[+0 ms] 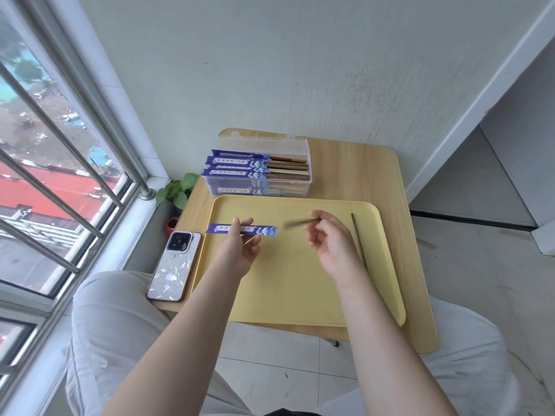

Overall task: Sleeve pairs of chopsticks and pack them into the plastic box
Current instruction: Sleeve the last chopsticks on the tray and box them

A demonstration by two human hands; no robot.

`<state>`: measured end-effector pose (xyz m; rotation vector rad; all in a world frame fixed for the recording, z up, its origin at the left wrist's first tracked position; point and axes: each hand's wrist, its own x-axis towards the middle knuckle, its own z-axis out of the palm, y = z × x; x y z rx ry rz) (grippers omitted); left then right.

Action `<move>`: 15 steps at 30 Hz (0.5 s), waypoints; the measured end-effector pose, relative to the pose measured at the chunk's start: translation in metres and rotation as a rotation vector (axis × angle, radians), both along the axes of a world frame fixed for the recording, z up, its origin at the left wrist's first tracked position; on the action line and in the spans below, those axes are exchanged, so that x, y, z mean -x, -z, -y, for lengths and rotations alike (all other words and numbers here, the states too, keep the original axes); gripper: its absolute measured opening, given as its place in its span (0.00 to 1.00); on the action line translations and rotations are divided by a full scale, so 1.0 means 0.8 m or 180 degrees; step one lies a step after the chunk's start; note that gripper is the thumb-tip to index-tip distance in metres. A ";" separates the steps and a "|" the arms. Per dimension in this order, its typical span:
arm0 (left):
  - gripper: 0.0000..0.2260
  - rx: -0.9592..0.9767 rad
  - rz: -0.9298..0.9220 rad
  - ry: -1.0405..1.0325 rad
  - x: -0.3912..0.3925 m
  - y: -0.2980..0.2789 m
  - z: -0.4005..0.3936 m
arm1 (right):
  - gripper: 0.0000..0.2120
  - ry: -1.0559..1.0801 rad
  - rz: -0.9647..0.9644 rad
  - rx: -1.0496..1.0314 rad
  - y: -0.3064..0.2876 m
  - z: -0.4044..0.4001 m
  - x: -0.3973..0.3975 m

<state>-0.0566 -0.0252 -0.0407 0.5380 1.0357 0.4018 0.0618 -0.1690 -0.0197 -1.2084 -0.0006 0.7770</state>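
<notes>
My left hand (240,247) pinches a blue paper sleeve (264,230) and holds it level above the yellow tray (288,283). My right hand (330,244) grips a dark chopstick (300,222), blurred, whose tip points left at the sleeve's open right end with a small gap between them. A second dark chopstick (358,240) lies on the tray just right of my right hand. The clear plastic box (300,145) stands open behind the tray, holding several sleeved pairs (240,168).
A phone (175,265) lies on the small wooden table (354,172) left of the tray. A potted plant (177,190) sits off the table's left edge by the window. A white wall rises right behind the box.
</notes>
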 end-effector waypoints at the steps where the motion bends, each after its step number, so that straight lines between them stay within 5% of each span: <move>1: 0.14 0.0006 0.0033 0.0008 0.001 0.001 0.001 | 0.11 -0.0016 -0.0155 -0.0256 -0.002 0.001 0.000; 5: 0.10 0.0087 0.0106 -0.0022 0.003 0.003 0.004 | 0.05 -0.0010 -0.0195 -0.0447 -0.002 0.001 0.000; 15: 0.09 0.0332 0.0434 -0.0088 0.004 0.003 0.006 | 0.16 0.0352 0.0468 0.0213 0.004 -0.006 -0.001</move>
